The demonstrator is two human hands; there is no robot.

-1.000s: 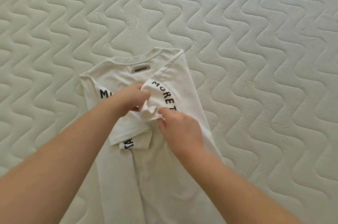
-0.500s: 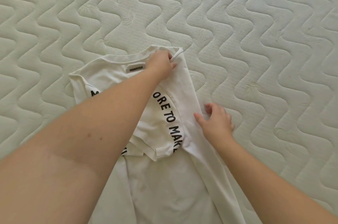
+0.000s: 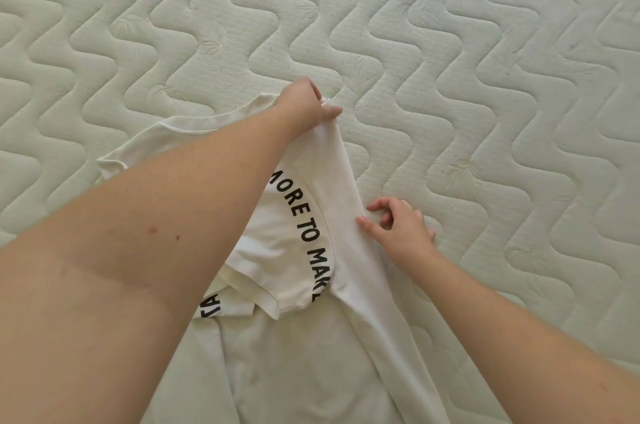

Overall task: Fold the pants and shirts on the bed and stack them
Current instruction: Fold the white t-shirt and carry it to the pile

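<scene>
Shirt [image 3: 346, 201] mid side-fold: left hand [image 3: 304, 101] pinches its shoulder corner, right hand [image 3: 401, 229] loosely presses its edge; next, flatten.

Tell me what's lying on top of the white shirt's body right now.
Both folded-in sleeves with black lettering lie on the white shirt. The left hand pinches its shoulder corner; the right hand touches its folded edge. The forearm covers the collar label.
</scene>
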